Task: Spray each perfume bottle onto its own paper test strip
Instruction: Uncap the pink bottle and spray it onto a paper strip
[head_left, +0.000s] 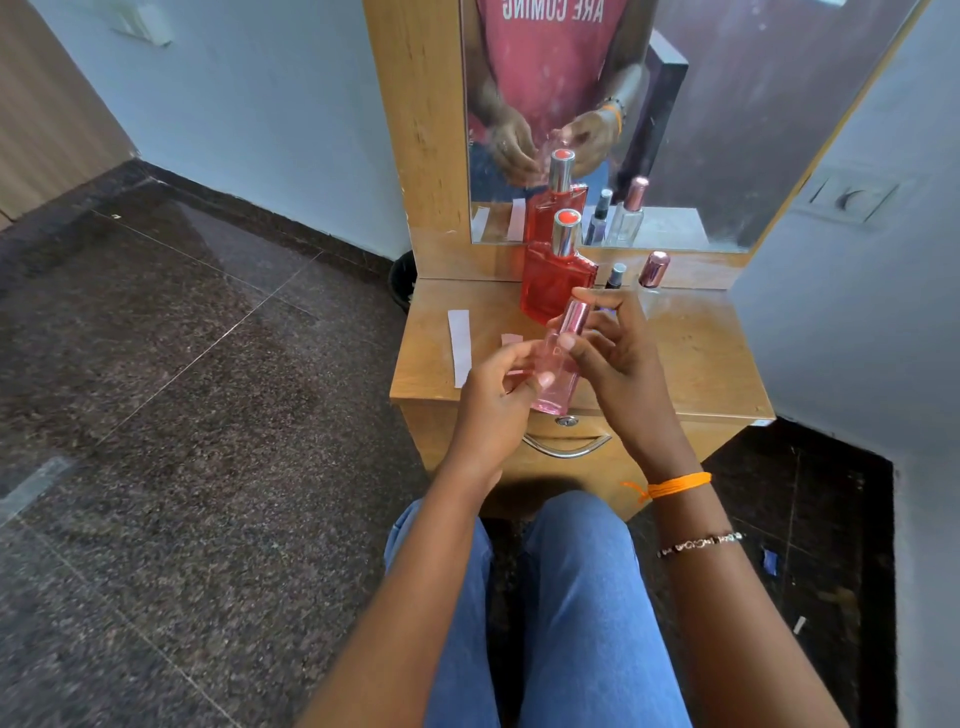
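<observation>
pink bottle held over the counter front edge, long axis tilted up-and-away, left hand pinching its body, right hand grasping the cap end, paper strip flat on the counter just left of left hand.

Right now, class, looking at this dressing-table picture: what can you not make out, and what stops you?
- Second paper strip, head view: mostly hidden behind the left hand and pink bottle.
- Pink bottle's nozzle: covered by its cap and the right hand fingers.
- Small dark bottle: lower part hidden by the right hand.
- Clear bottle under the rose cap: too faint to judge its fill.
</observation>
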